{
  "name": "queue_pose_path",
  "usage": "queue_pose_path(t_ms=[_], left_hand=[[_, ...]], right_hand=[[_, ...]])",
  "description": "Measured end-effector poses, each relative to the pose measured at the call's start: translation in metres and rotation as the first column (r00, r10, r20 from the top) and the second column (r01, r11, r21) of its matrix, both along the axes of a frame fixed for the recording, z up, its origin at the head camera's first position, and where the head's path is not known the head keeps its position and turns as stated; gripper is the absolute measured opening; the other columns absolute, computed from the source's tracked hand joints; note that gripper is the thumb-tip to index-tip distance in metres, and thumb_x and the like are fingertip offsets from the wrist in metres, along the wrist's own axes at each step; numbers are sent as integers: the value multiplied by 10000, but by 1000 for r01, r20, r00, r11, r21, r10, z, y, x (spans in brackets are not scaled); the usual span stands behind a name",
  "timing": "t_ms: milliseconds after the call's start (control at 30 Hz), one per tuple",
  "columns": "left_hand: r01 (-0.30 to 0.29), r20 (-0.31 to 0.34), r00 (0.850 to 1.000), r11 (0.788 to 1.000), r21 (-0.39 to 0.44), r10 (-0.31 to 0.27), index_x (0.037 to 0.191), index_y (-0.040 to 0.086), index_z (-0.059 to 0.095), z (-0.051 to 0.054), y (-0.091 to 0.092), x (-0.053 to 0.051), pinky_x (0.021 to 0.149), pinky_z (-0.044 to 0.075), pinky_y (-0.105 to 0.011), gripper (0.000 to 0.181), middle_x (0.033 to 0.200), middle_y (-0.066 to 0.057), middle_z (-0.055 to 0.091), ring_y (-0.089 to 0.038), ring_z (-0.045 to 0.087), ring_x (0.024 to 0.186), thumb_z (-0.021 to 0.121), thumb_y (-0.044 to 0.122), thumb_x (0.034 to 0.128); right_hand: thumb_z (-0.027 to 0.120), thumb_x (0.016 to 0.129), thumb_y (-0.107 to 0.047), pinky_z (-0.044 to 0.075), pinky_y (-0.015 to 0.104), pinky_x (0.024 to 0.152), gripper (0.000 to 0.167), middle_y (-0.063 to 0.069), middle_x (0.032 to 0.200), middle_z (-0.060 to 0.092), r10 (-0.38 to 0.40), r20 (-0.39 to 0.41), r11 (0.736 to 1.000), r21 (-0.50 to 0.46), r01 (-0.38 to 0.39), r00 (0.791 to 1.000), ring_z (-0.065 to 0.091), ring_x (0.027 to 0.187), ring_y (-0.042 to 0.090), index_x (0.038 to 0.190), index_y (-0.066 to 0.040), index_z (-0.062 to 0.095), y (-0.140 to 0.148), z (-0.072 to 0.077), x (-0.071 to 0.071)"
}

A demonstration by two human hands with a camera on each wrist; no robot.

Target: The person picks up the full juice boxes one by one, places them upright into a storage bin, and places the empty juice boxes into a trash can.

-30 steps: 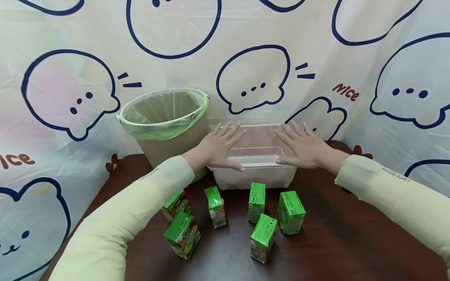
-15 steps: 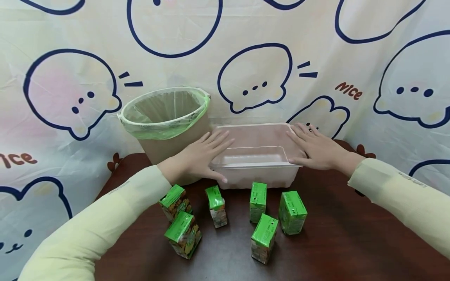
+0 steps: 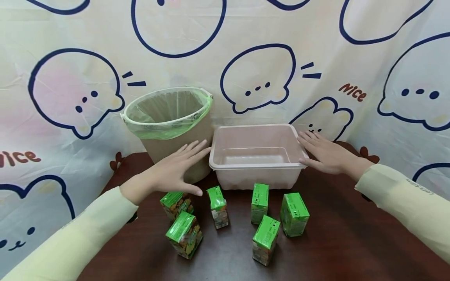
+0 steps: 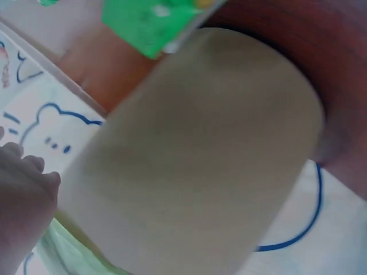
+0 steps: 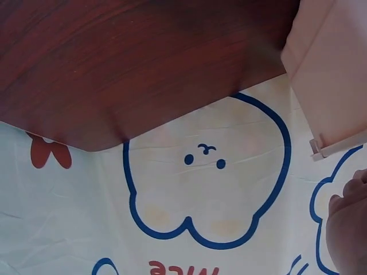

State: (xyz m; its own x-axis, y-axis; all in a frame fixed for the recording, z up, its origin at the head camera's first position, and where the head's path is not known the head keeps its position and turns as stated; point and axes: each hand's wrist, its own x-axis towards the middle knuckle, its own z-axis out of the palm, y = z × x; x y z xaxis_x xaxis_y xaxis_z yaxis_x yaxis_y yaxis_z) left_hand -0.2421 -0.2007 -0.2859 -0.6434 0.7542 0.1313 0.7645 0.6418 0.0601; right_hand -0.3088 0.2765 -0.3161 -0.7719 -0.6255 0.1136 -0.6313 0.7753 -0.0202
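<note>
My left hand hovers with straight, spread fingers in front of the trash can and above the left-hand cartons. It holds nothing; in the left wrist view, the hand shows at the left edge beside the can's wall. My right hand lies flat at the right rim of a pale pink plastic bin, fingers straight; whether it touches the rim I cannot tell. Several small green-topped cartons stand before the bin, among them a left carton, a narrow carton and a right carton.
A green liner bag covers the trash can's rim. The bin stands right beside the can on the dark wood table. Behind hangs a white cloth with cartoon bears, close to the table's back edge.
My left hand has moved left and toward me, away from the bin to the trash can's front. The right hand has shifted right, from over the bin to its right rim. The cartons stay put.
</note>
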Motion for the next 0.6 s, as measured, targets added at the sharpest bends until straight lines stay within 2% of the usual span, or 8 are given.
queue_pose_path(t_ms=[133, 367, 467, 600], left_hand=[[-25, 14, 1000, 997, 70, 24, 1573, 180, 132, -6, -19, 7, 1161, 108, -491, 1073, 1626, -63, 51, -311, 73, 1469, 693, 638, 781], [-71, 23, 997, 976, 203, 68, 1538, 224, 298, -19, -41, 20, 1029, 366, -556, 945, 1572, -83, 278, -291, 294, 1410, 736, 578, 780], [-91, 38, 996, 969, 228, 84, 1506, 171, 374, -24, -49, 22, 1004, 405, -533, 894, 1519, -98, 377, -288, 389, 1358, 755, 536, 785], [-125, 91, 990, 959, 253, 105, 1464, 117, 439, -34, -58, 24, 1003, 415, -518, 833, 1459, -91, 460, -289, 460, 1304, 768, 489, 795]], right_hand=[[479, 981, -499, 128, 569, 1136, 782, 202, 1588, 152, -6, 7, 1000, -12, 6, 1000, 118, 1447, 394, 1528, -4, 223, 4, -3, 0], [460, 982, -515, 154, 623, 1107, 761, 198, 1584, 176, -54, 38, 998, -18, 54, 998, 121, 1438, 423, 1536, -44, 235, 6, -8, 0], [460, 976, -527, 150, 639, 1099, 765, 191, 1587, 171, -77, 58, 996, -28, 79, 995, 112, 1440, 425, 1542, -66, 232, 7, -9, 0], [462, 979, -520, 160, 664, 1082, 762, 218, 1578, 176, -76, 76, 996, -49, 80, 994, 114, 1431, 448, 1544, -66, 228, 8, -11, 1]])
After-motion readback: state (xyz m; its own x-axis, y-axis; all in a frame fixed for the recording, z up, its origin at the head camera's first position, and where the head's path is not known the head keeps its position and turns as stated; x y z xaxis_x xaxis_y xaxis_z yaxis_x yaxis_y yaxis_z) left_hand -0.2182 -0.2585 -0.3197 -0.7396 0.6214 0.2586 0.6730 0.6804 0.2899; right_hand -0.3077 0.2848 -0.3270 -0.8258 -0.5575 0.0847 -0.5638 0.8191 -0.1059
